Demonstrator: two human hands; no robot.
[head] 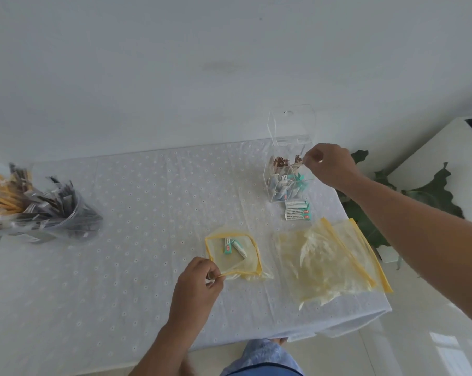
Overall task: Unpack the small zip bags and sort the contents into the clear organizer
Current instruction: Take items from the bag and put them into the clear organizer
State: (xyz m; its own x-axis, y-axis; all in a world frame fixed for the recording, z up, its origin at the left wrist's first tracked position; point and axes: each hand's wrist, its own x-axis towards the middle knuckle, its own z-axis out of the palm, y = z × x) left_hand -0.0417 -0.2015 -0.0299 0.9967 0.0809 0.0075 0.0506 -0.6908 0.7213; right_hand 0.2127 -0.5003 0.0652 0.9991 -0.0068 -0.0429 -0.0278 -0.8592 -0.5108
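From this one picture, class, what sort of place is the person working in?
Probably a room at home, not a workshop: a table under a white eyelet tablecloth, a leafy houseplant beside it, a plain white wall and glossy floor tiles.

Left hand pinches the open zip bag — right hand pinches a packet over the organizer.

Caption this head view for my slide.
Left hand pinches yellow-edged zip bag; right hand reaches clear acrylic organizer.

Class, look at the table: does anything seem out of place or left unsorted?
Yes. Two teal-and-white packets lie loose on the tablecloth just in front of the clear organizer, not inside it.
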